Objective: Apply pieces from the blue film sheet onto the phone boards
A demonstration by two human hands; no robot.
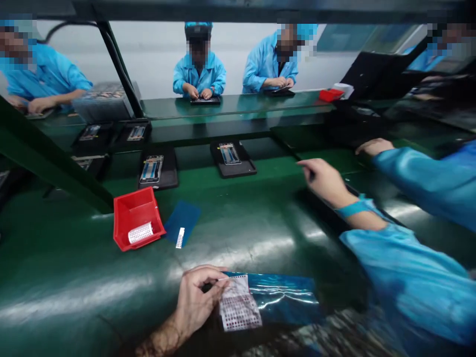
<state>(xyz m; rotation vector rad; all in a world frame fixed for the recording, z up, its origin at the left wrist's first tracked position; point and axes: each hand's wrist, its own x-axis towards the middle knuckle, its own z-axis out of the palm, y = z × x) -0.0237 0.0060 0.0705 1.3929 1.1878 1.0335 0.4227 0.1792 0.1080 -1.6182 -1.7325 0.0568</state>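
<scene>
**Lot 1: dotted label sheet on blue film, pinched in your left hand**

Dotted label sheet [238,306]: white with red dots, lying on a glossy blue film [282,297], both low at the near side of the green table [74,253]. Your left hand [197,302] sits at the sheet's left edge, its fingers [211,283] closed together on that edge, with the sheet running out to their right and the film further still.

Your right hand [324,182], teal strap at the wrist, hangs over the table well apart from the sheet. Its fingers [307,169] are loosely curled; whether they hold anything, you cannot tell.

Room ahead: a stretch of green table separates the left hand from a red plastic bin [137,218] holding a curl of dotted sheet [140,233]. Just beside the bin lies a blue film piece [184,220] with a white dotted strip [180,238] on it. Further on sit black trays [158,168] carrying phone housings [151,169].

Also listed: a hand in a blue sleeve [374,147] entering from the right edge, owner unclear, and co-workers in blue smocks [200,74] across the table.
</scene>
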